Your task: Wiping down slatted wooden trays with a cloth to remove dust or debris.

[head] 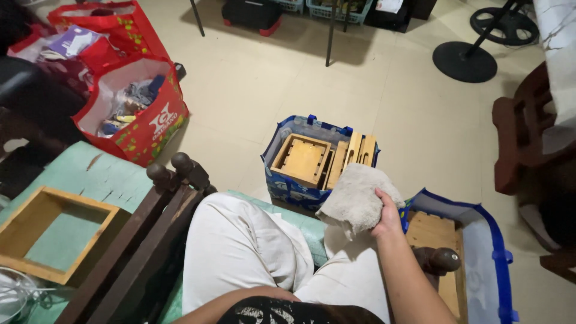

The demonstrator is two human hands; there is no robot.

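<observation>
- The room has a pale tiled floor (384, 102), with the black round base of a stand (465, 61) far right and dark chair legs at the top.
- The person sits on a dark wooden chair, legs in light trousers (240, 252), a green cushion showing under the knees.
- The right hand (387, 219) is clenched around a grey-beige cloth (357, 198), gripping it at its lower right corner; the rest hangs bunched over the right knee.
- The cloth sits just in front of a blue shopping bag (288, 186) on the floor, which holds pale wooden trays (303, 159), one lying flat and others standing on edge.
- The cloth looks soft, limp and light, likely terry-like and not slippery; it folds wherever it is not supported, so a full-hand bunch near the middle would control it better than a pinch at one corner. It is not fragile.
- A second blue bag (498, 258) stands by the right side, with a flat wooden board (435, 231) inside.
- The left hand is out of view; only a forearm (240, 300) shows at the bottom edge, so its grip is not shown.
- To the left, a green table (90, 177) carries an open wooden frame tray (57, 231) and a metal wire item (15, 294) at the corner.
- Red shopping bags (150, 132) full of mixed goods stand on the floor upper left.
</observation>
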